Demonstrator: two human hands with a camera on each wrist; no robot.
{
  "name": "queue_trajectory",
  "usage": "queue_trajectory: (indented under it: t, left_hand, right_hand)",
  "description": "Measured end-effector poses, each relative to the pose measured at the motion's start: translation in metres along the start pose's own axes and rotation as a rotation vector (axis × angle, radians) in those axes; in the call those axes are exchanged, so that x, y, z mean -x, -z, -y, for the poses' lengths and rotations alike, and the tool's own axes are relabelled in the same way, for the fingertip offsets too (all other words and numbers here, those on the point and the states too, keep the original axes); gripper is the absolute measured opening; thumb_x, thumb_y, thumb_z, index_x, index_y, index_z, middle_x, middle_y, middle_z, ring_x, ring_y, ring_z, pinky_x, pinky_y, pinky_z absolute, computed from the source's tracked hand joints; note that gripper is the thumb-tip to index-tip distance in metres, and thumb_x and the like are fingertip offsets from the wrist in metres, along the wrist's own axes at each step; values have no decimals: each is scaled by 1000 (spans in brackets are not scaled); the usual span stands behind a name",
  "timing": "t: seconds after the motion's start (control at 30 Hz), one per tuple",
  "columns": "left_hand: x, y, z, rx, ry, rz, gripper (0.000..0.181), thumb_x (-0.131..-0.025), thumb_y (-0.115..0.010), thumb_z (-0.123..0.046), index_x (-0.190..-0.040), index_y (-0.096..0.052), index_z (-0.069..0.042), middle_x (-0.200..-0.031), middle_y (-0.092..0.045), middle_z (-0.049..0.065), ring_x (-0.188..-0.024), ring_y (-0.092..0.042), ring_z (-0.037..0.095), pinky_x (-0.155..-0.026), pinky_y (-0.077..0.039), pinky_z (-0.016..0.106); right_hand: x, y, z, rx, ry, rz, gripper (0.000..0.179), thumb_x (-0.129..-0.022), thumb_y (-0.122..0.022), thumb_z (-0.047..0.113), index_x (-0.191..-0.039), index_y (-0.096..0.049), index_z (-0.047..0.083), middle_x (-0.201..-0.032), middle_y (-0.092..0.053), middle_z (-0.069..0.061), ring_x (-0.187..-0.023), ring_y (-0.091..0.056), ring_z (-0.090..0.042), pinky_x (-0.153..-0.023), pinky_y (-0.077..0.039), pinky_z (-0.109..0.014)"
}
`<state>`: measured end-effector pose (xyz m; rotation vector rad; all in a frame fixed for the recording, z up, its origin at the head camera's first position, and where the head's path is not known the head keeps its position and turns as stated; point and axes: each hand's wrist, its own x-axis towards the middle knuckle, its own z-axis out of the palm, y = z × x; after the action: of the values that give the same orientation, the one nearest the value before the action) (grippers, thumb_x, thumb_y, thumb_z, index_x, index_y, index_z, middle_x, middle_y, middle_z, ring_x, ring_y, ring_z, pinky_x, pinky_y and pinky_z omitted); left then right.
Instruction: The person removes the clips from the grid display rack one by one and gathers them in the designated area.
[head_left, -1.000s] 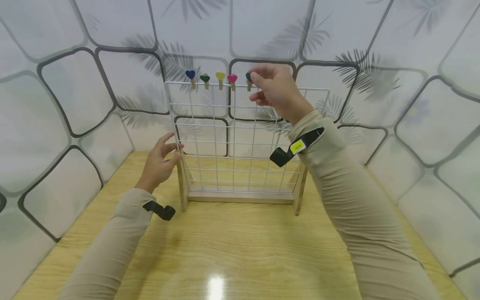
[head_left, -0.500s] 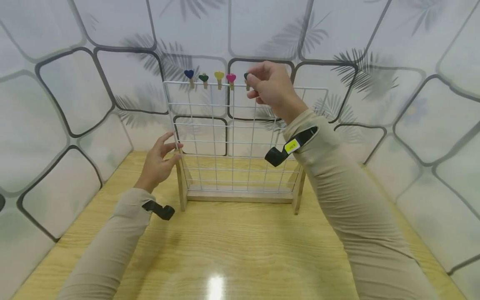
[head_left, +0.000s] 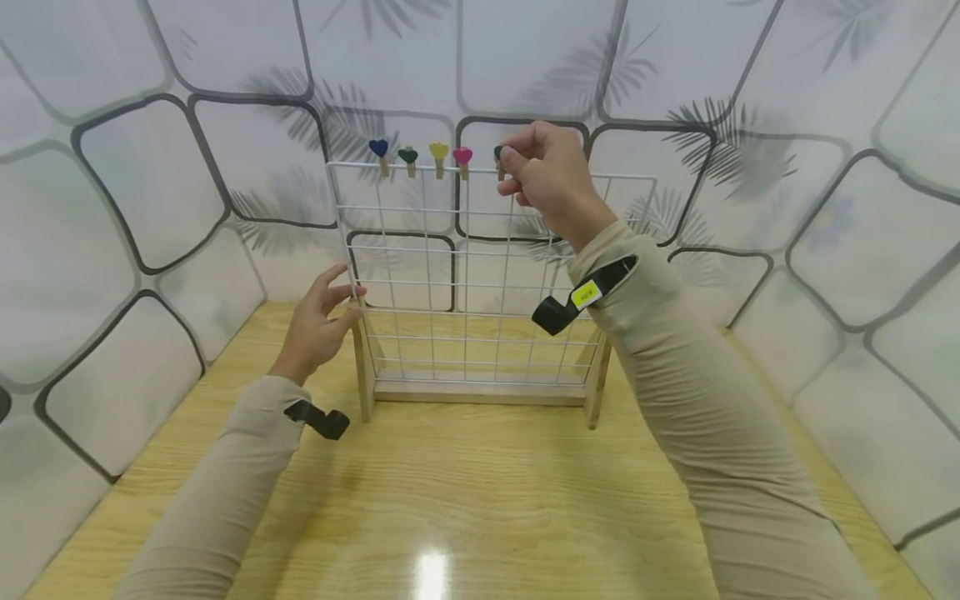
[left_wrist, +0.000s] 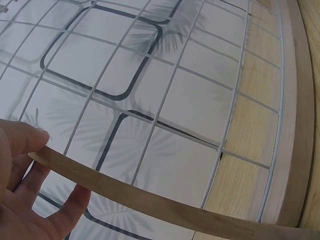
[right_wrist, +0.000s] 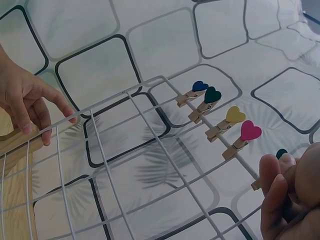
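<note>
My right hand (head_left: 551, 179) pinches a small wooden clothespin with a dark green heart (head_left: 499, 155) at the top wire of a white grid rack (head_left: 466, 247). Its foot shows below the fingers in the right wrist view; the rest is mostly covered. Left of it on the same wire sit clothespins with a pink heart (right_wrist: 251, 131), a yellow heart (right_wrist: 235, 114), a green heart (right_wrist: 212, 95) and a blue heart (right_wrist: 200, 86). My left hand (head_left: 318, 325) holds the rack's left wooden post (left_wrist: 125, 193), thumb on one side and fingers on the other.
The rack stands on a light wood table (head_left: 450, 483), on wooden legs joined by a low bar (head_left: 480, 392). Pale patterned cloth walls (head_left: 525, 67) with dark outlines and leaf prints rise behind and at both sides.
The right hand and its green-heart clothespin shift slightly left along the top wire, then slightly right again. The left hand stays at the post, and the other clothespins keep their places.
</note>
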<state>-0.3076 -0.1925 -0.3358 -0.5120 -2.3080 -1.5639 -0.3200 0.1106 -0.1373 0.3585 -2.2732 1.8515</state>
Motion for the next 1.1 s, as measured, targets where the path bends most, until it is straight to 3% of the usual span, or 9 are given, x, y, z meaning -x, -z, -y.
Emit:
queue_trajectory:
  t: [0.27,0.57,0.87,1.1]
  left_hand:
    - [-1,-1,-1,4,6,2,68,-96,-59,-3,-153,-24,-9,-131,-56,22,-136,-39,31,-89,-44,23]
    - [-2,-1,0,-2,23,3,67,-95,-57,0,-153,-24,-6,-131,-55,24,-136,-38,32,-103,-37,53]
    - [-3,0,2,-4,12,5,67,-94,-57,2,-152,-24,-4,-131,-55,24,-136,-37,35,-106,-33,55]
    - [-2,-1,3,5,-5,1,66,-94,-58,1,-152,-25,-3,-130,-55,26,-135,-38,36,-106,-33,56]
  right_hand:
    - [3,2,8,-32,49,5,3,-97,-57,10,-97,-58,7,-110,-60,-8,-65,-64,-16,-50,-46,-21]
    - [13,14,9,44,29,83,19,-99,-55,16,-116,-58,8,-110,-61,-7,-72,-63,-19,-60,-50,-26]
    - [20,30,-7,74,43,151,13,-98,-57,14,-109,-59,7,-93,-63,-8,-70,-64,-20,-59,-50,-28]
    - [29,47,-20,90,42,161,17,-99,-56,15,-111,-59,4,-97,-63,-8,-76,-63,-21,-62,-52,-28]
